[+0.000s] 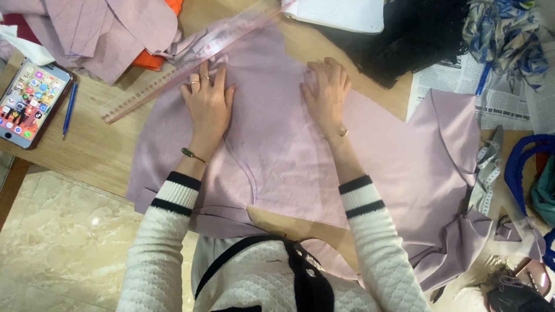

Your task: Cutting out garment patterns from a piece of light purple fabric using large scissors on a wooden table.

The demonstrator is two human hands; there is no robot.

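left hand (pixel 207 99) and right hand (pixel 326 92) flat on lilac fabric (pixel 277 162), ruler (pixel 191 55) beside

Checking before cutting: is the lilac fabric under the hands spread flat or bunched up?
Spread flat where the left hand and right hand press the lilac fabric; bunched at its right edge.

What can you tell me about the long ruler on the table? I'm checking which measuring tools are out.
The ruler is a long, straight, see-through strip, plastic by its look, with tick marks along its edge. It lies flat and slanted on the wooden table, low end left, high end toward the notebook. Its middle rests on the lilac fabric. The left hand lies just below it; contact is unclear.
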